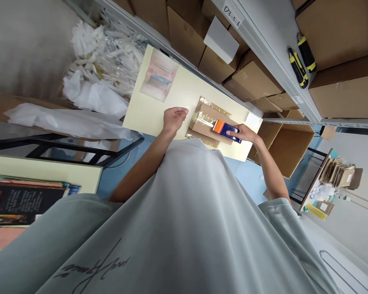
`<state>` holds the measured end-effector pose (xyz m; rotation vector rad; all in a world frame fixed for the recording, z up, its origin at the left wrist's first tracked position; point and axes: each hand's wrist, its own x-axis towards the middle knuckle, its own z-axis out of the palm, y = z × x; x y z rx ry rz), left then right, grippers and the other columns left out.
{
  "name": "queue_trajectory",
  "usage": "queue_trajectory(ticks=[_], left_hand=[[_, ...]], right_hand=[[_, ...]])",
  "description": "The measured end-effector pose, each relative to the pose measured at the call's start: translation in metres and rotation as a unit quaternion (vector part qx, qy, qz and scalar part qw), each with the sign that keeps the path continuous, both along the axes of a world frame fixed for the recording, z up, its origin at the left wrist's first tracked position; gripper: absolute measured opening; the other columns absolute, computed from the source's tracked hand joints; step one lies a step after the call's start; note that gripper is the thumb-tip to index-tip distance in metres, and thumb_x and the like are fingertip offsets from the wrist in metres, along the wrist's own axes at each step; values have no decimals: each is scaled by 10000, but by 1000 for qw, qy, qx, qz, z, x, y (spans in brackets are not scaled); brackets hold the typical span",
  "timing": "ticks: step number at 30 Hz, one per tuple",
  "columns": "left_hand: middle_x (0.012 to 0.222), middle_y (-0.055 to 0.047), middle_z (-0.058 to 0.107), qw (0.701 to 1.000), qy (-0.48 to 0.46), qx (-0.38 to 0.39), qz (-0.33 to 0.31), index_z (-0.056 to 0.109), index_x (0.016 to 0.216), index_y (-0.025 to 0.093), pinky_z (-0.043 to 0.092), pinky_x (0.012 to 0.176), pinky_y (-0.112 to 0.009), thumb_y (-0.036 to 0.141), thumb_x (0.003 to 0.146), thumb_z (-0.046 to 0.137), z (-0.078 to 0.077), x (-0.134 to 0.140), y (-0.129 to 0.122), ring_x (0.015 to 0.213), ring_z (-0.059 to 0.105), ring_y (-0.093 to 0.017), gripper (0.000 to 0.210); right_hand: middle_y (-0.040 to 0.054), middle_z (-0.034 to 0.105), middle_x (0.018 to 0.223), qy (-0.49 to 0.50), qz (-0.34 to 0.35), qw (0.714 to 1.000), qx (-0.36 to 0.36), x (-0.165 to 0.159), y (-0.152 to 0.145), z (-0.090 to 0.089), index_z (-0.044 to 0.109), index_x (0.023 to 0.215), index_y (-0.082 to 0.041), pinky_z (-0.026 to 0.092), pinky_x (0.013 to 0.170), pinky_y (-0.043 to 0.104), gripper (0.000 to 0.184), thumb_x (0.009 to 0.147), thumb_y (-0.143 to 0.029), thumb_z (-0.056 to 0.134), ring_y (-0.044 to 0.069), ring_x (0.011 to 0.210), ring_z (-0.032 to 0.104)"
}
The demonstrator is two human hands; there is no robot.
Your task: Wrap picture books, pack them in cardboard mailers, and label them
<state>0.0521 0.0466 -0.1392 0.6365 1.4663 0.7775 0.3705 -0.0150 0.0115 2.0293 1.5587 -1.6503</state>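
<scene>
While the flat cardboard parcel (pixel 209 121) on the bench (pixel 147 110) is steadied by the loosely curled left hand (pixel 173 118), a tape dispenser (pixel 226 130) is gripped by the right hand (pixel 244 133) over it; taping appears partly done.

A pale printed sheet (pixel 158 74) lies near the table's (pixel 147 114) far left corner, and a small white card (pixel 253 119) sits at its right edge. Beyond the left edge, white packing waste (pixel 101 65) is heaped. Cardboard boxes (pixel 251 77) fill the shelving, where two yellow-black tools (pixel 302 61), perhaps cutters, rest.
</scene>
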Motion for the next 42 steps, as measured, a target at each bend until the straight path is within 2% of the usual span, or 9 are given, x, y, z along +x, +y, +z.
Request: queue_trajectory(ticks=[8,11,14,18,22,31,34,38,42], left_hand=[[895,-62,826,994,-45,-66,-80,786,871,183,607,909,-321,281,795,907,-29,21,-5,874,740,-192,174],[997,-88,840,992,5,-65,-105,792,1056,199,612,975,-363,341,834,928,-33,26,-6,939,770,-230,297],[1202,-138,843,986,118,-12,-118,791,1266,198,615,1032,-411,310,876,892,-30,23,-9,971,781,-252,418],[1132,-100,865,974,151,71,-156,848,1071,203,617,1014,-385,401,979,821,-12,24,-18,974,798,-256,221],[1143,-86,878,964,170,104,-176,859,1054,190,622,928,-360,403,883,934,3,32,-21,907,799,-235,283],[1133,-79,885,963,221,73,-138,901,969,182,641,899,-371,352,835,926,-6,37,-19,884,797,-230,218],[1138,-92,884,965,222,71,-118,906,961,175,652,905,-378,336,825,929,-5,38,-22,879,786,-224,212],[1095,-101,882,968,223,65,-96,899,950,149,653,880,-357,293,820,932,-7,41,-24,875,770,-218,197],[1034,-66,873,962,249,60,-94,882,965,159,666,876,-355,276,841,932,-8,44,-24,928,777,-239,178]], right_hand=[[8,660,716,-5,-15,1000,-18,-5,0,5,676,803,-210,453,600,289,818,751,-1019,789,150,641,579],[17,679,730,-5,-9,1000,-22,-5,-1,4,694,824,-205,456,617,291,833,750,-1033,752,160,656,589],[19,679,734,-6,-1,1000,-14,-3,-2,1,709,843,-199,448,633,296,846,760,-1041,706,168,673,594],[-1,644,709,0,16,1000,9,1,-4,-4,709,836,-203,426,657,301,852,775,-1051,660,160,673,556],[2,647,698,-6,40,999,11,3,-5,-7,651,781,-221,407,672,305,797,839,-1016,651,165,680,576],[64,751,729,-31,87,996,7,0,3,-12,717,766,-202,479,715,325,555,1071,-665,716,206,721,694],[92,800,728,14,53,998,-37,27,-8,5,743,763,-197,560,739,344,598,1048,-722,739,223,708,746],[125,854,788,14,21,993,-113,97,-40,32,754,744,-205,610,745,356,730,923,-912,771,250,741,803],[116,876,848,8,45,989,-138,146,-63,32,772,765,-212,577,731,332,797,897,-995,703,243,781,793]])
